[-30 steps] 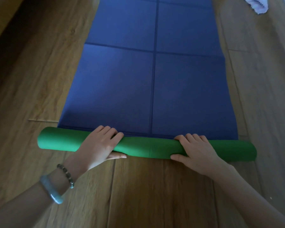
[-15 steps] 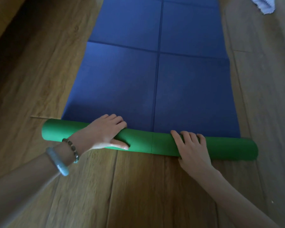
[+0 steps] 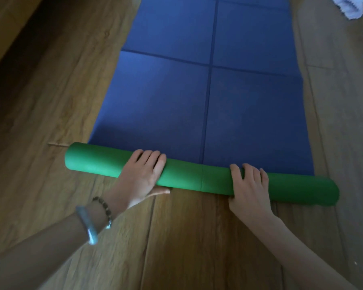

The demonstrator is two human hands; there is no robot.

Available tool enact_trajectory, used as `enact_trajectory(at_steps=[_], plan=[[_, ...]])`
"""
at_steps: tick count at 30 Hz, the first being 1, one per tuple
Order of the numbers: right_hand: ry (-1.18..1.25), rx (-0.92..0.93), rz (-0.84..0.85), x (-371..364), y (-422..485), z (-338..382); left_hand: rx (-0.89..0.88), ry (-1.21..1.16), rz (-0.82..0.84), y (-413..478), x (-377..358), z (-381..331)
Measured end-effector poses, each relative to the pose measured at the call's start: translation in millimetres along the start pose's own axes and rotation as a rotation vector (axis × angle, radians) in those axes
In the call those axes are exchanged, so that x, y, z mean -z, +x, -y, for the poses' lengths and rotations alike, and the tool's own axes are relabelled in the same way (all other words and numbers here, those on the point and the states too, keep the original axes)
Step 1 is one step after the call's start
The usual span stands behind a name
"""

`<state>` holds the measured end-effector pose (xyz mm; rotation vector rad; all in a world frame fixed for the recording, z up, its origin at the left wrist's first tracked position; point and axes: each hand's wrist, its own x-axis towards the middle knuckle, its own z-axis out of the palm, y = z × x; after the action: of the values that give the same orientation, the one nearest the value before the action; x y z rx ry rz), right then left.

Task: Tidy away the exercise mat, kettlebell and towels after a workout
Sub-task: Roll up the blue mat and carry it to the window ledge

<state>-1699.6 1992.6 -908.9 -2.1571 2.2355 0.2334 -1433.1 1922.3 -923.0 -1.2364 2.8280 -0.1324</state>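
Forearms reach in from the near edge over the wooden floor [image 3: 176, 248], the left wrist wearing a pale bangle [image 3: 90, 229] and a string of beads [image 3: 104, 206]. Just beyond them the left hand [image 3: 142, 174] grips the green roll [image 3: 197, 177]: its fingers are curled over the top and its thumb is tucked along the near side, low by the floor. The right hand [image 3: 249, 185] clasps the same roll further along, with its fingers spread and bent over the crest; its thumb is hidden.

The roll is the wound-up near end of the exercise mat [image 3: 208, 105]. It lies crosswise on the boards, green underside outward. Past it the blue face lies flat on the floor and runs out of the top of the view, so most of the length seems not yet rolled.

The step in hand looks like rolling up the mat, at an early stage. The next move likely calls for an even push from both hands — the roll sits a little askew, its left end further away, so uneven pressure could wind it into a cone.

Far off at the upper right, a crumpled pale towel [image 3: 350, 7] lies on the floor, well apart from the mat. No kettlebell shows, nor any basket, bin or shelf to take these things.
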Motion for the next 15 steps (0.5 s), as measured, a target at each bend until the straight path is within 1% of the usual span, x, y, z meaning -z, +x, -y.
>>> enact_trajectory(at_steps=[3,7,11,15], plan=[[0.005,0.015,-0.038,0,9,-1,-0.083,0.009,0.045,21,6,18],[-0.017,0.096,-0.106,-2,4,-3,-0.091,-0.027,0.167,38,15,25],[-0.045,0.116,-0.091,-3,11,-8,-0.084,-0.096,0.27,51,25,29],[-0.06,0.098,0.004,9,25,-10,-0.062,-0.189,0.344,56,31,32]])
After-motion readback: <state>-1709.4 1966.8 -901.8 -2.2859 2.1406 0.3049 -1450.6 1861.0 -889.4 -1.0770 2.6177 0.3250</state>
